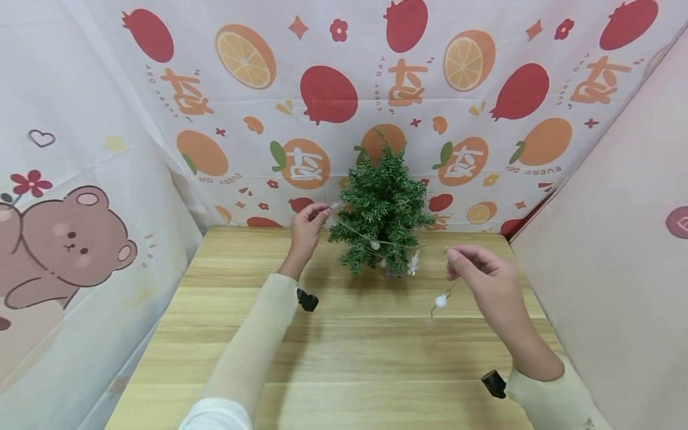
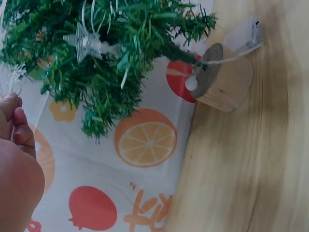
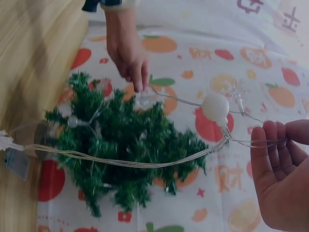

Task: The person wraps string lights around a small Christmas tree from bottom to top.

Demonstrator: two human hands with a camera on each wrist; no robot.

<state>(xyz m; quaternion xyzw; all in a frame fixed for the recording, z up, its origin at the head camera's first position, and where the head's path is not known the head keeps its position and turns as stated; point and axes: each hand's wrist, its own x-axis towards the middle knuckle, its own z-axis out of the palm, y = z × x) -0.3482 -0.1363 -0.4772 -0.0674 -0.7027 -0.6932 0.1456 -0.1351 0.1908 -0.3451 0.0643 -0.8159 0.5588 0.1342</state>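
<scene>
right grip (image 1: 486, 275), left grip (image 1: 307, 226), both pinching light string (image 3: 216, 107), tree (image 1: 384, 197) between

Beneath the fingers (image 1: 316, 209) lies a pale wood-grain table (image 1: 376, 370) — beyond them, a fruit-print cloth (image 1: 371, 116); to their left, a bear-print sheet (image 1: 64, 161); right, a pinkish hanging (image 1: 623, 251).

the tree (image 1: 383, 200) stands on the desk (image 1: 355, 370) between my left hand (image 1: 308, 227) and right hand (image 1: 482, 273), cloth (image 1: 344, 36) behind it, the light string (image 1: 375, 245) across its front.
</scene>
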